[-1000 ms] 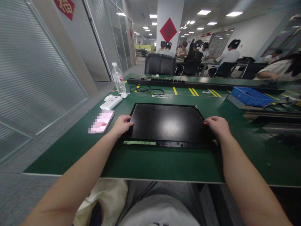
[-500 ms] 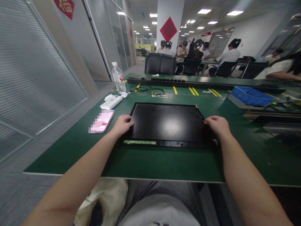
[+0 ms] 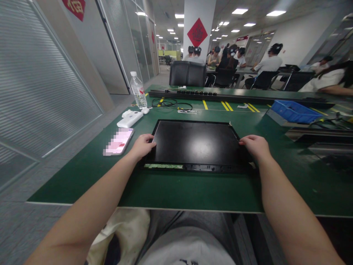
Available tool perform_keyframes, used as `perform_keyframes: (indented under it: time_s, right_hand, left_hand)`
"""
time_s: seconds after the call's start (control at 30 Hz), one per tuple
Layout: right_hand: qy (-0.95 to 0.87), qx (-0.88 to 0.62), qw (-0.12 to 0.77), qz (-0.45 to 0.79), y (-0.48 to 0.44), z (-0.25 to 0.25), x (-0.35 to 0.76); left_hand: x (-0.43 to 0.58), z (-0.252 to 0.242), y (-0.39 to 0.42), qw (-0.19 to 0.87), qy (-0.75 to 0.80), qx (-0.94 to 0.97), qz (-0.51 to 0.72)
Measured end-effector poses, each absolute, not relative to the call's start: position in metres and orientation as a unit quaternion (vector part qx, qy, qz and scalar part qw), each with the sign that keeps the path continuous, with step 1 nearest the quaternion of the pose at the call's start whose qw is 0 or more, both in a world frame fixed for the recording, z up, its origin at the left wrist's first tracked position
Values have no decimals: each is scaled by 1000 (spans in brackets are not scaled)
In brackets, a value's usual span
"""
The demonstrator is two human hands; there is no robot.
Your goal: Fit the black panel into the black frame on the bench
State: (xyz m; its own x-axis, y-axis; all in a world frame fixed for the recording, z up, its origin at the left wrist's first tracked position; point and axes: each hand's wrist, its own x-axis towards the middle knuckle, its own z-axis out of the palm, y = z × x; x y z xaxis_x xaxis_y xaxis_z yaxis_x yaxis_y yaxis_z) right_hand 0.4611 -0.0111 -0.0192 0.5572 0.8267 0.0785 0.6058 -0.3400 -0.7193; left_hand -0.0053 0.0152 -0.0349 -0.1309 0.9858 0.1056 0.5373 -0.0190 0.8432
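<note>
Black panel steady between both your hands, nothing new on the bench.
Compared with half a second ago, only your head view dips a touch; hands and panel keep their places, so I read this as a steady hold, no lift or slide. The flat black rectangular panel [image 3: 193, 143] lies screen up on the green-topped table [image 3: 193, 195], in front of you, green circuit strip [image 3: 163, 166] along its near edge. Your left hand [image 3: 143, 146] is mostly closed, thumb and fingers on the panel's left edge; your right hand [image 3: 256, 147] is curled, fingertips on the right edge, underside hidden. White slim phone [image 3: 122, 141] sits near your left hand, apart.
</note>
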Motion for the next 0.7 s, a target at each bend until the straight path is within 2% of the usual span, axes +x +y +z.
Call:
perform_keyframes:
  time_s: [0.33, 0.7]
  right_hand:
    - [-442, -802, 369, 159, -12, -18, 460]
    - [-449, -805, 359, 146, -13, -18, 460]
  left_hand:
    - [-1, -27, 11, 293, 631, 605, 387]
    - [-3, -29, 11, 241, 636, 647, 345]
